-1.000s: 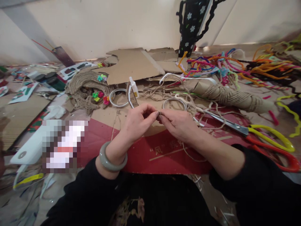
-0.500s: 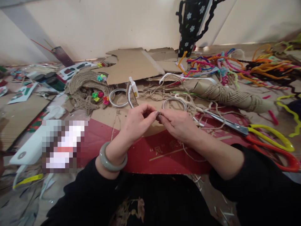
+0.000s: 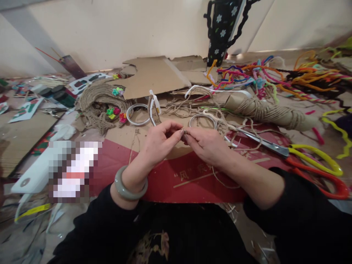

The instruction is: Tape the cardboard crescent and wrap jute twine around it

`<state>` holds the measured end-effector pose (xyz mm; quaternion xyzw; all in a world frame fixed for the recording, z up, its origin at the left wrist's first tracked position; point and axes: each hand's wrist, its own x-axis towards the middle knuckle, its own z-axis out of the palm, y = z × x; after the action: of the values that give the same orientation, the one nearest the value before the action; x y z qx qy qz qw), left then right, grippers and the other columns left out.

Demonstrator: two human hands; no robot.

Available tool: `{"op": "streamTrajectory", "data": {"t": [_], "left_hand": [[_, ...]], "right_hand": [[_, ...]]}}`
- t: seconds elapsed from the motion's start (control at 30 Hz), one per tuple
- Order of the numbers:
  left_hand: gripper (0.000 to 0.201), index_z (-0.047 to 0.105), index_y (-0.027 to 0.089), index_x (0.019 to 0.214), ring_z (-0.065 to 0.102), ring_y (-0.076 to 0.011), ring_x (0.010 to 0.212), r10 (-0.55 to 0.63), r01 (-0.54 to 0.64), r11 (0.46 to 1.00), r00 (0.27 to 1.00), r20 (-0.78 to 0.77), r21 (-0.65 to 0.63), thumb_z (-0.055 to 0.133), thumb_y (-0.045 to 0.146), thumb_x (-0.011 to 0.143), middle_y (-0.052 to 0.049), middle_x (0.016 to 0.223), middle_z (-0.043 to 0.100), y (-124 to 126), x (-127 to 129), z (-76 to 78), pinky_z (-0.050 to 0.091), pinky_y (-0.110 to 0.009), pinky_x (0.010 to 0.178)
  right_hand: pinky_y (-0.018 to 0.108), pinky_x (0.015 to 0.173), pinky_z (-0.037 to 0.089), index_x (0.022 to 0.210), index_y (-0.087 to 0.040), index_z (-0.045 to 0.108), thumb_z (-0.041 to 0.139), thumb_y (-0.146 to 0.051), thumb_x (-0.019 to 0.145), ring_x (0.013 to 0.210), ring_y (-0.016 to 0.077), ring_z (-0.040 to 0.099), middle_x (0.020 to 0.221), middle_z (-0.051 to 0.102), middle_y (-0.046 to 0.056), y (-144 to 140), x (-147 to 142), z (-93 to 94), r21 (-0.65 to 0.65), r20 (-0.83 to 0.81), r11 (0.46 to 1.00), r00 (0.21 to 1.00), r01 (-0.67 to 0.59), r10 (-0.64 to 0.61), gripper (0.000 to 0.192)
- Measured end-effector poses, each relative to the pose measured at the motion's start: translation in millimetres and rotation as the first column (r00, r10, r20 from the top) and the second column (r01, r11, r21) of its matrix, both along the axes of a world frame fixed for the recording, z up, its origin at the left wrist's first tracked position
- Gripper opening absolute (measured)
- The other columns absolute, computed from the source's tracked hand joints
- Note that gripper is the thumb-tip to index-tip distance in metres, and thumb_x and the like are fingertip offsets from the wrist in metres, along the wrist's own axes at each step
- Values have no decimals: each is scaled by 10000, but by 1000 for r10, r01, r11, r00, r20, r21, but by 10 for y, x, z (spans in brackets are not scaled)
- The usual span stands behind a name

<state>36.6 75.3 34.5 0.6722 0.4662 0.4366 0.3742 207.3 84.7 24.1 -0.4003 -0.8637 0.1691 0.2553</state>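
Far left: dark-topped jars [image 3: 61, 96] are bunched together, contents unreadable. Just right, thin sticks [image 3: 48, 54] are held in a dark cylindrical holder [image 3: 73, 68], ends projecting from its top. Next, a coiled twine arch [image 3: 100, 91] is laid down, twine star [image 3: 99, 123] in front. A pale ring [image 3: 127, 113] is placed near a white nozzle bottle [image 3: 157, 104]; bottle is part-hidden by a printed strip [image 3: 156, 118], fill level can't be read.

Centre: a small dark piece [image 3: 184, 131] is pinched between fingertips, left hand [image 3: 161, 145] and right hand [image 3: 210, 145] meeting over red cardboard [image 3: 170, 191]. Thumb and forefinger are closed together on each; piece is too covered to identify.

Behind, right: a black flowered container [image 3: 222, 31] is stood by the wall, top cropped, inside not visible. Twine [image 3: 260, 108] is wound around a cardboard tube [image 3: 233, 103]; scissors [image 3: 282, 149] are laid in front.
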Motion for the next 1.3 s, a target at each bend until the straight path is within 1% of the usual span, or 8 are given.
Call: {"op": "streamTrajectory", "data": {"t": [0.1,0.33,0.53,0.8,1.03,1.2,1.3], "left_hand": [[81,642,155,846,662,-108,631,-13,13,1000,1000,-21,25,597,214,814,-19,714,717,1,-5,-8,520,-205,590],[84,652,162,845,654,-109,620,7,-1,998,996,-91,66,584,205,822,-7,701,711,-2,-10,-3,512,-206,584],[92,657,167,837,661,-109,645,3,5,997,994,-108,76,566,180,829,-1,704,714,-6,-2,20,524,-212,628],[106,682,171,837,664,-116,656,29,-15,996,989,-143,93,578,187,828,-6,713,724,-13,-13,29,519,-215,626],[144,678,157,813,658,-107,627,9,0,997,993,-114,81,534,152,830,-7,682,713,-1,-24,36,515,-204,603],[107,688,163,850,660,-114,642,6,2,997,994,-106,75,596,213,831,-18,733,726,-1,-26,23,518,-212,602],[103,691,165,850,660,-111,642,0,8,997,995,-104,75,597,203,831,-18,730,726,-3,-21,17,520,-209,606]], "right_hand": [[260,631,354,832,-153,606,355,-282,946,654,143,542,712,635,44,-1,-4,-1,-11,4,1000,1000,1,-1,304],[261,629,363,818,-146,600,347,-285,944,652,145,544,711,636,52,3,-13,-5,-28,-15,1000,1000,-3,2,315],[256,634,370,803,-155,593,357,-283,944,656,140,545,705,635,44,2,-16,5,-22,-32,1000,999,-14,13,303],[258,640,377,815,-148,596,362,-282,937,667,146,562,718,647,51,5,-11,14,-61,-41,998,999,-13,10,296],[247,626,366,793,-162,587,353,-272,942,653,130,545,705,632,33,2,-9,24,-36,-85,999,996,-41,38,298],[251,636,372,827,-158,600,369,-265,940,668,135,558,719,644,37,10,-3,22,-51,-77,998,997,-31,26,279],[253,641,375,815,-158,596,368,-271,941,670,136,560,716,644,40,14,-5,8,-53,-66,998,998,-24,20,285]]}}
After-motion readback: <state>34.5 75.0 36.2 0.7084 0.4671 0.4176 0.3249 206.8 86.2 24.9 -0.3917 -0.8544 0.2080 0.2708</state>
